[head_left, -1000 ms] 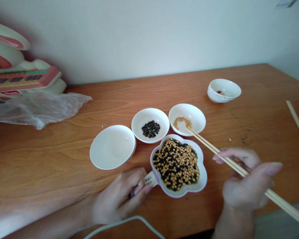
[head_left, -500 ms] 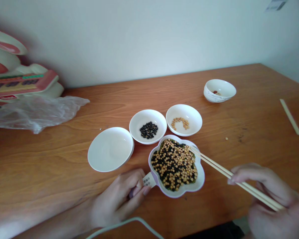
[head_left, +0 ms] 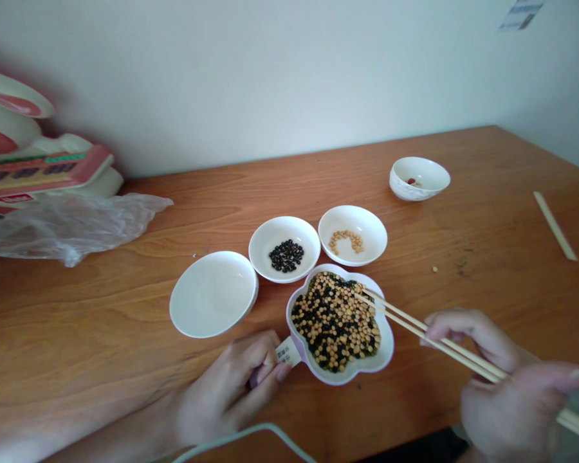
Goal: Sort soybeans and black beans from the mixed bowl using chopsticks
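A flower-shaped white dish (head_left: 388,350) full of mixed yellow and black beans sits near the table's front edge. My left hand (head_left: 231,389) is closed on its short handle with a paper label. My right hand (head_left: 506,379) grips a pair of wooden chopsticks (head_left: 415,323), whose tips reach into the mixed beans. Behind the dish stand three white bowls: an empty bowl (head_left: 213,294) on the left, a bowl of black beans (head_left: 284,249) in the middle, and a bowl of yellow beans (head_left: 352,235) on the right.
A small patterned bowl (head_left: 419,178) stands at the back right of the wooden table (head_left: 125,321). A paper chopstick sleeve (head_left: 554,226) lies at the far right. A crumpled clear plastic bag (head_left: 72,222) and a pink-and-white object (head_left: 38,164) sit at the back left. A pale cord (head_left: 241,437) runs below my left hand.
My right hand drew the chopsticks back from the yellow-bean bowl and brought their tips down into the mixed beans. My left hand stayed on the handle.
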Demonstrator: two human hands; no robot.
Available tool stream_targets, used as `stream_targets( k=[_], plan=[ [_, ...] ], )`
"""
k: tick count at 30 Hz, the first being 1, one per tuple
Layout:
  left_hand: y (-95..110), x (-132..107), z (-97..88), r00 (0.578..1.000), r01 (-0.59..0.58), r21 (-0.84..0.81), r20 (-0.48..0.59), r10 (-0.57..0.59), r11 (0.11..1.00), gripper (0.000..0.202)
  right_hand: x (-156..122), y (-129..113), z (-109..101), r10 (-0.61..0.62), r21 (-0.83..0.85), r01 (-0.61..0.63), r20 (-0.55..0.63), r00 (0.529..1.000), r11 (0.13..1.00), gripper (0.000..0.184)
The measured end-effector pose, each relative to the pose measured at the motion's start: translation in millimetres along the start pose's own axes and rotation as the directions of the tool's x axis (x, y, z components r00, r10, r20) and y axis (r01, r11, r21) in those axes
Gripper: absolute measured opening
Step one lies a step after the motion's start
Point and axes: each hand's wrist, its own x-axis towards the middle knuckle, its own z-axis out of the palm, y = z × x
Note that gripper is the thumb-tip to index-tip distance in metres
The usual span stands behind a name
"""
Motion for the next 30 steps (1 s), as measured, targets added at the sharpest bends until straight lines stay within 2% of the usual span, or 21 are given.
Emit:
stream_targets(
  k=[7, 11, 18, 26, 30],
  plan=[
    [-5.3, -2.3, 1.7, 1.0, -0.008, 0.01, -0.004, 0.009, 1.0, 0.025, -3.7, 4.7, 4.8, 0.047, 0.021, -0.048, 0.054, 0.997, 0.999, 0.091],
    [-3.5, -0.9, 1.7, 1.0, -0.021, 0.008, -0.012, 0.021, 1.0, 0.025, -5.1, 8.8, 4.6, 0.053, -0.041, -0.049, 0.094, 0.994, 0.998, 0.091],
    [-3.1, -1.0, 0.9, 1.0, -0.006, 0.006, -0.016, 0.007, 1.0, 0.024, -5.6, 5.3, 6.1, 0.011, 0.029, -0.012, 0.03, 0.999, 0.999, 0.077],
    [-0.7, 0.0, 0.7, 1.0, -0.008, 0.018, -0.005, 0.008, 1.0, 0.025, -9.1, 5.6, 5.0, -0.011, 0.039, 0.011, -0.013, 1.0, 0.999, 0.079],
    [-1.8, -0.6, 0.7, 1.0, -0.012, 0.011, 0.006, 0.012, 1.0, 0.025, -8.5, 4.3, 3.5, -0.024, 0.066, 0.023, 0.018, 1.0, 0.998, 0.083]
  ],
)
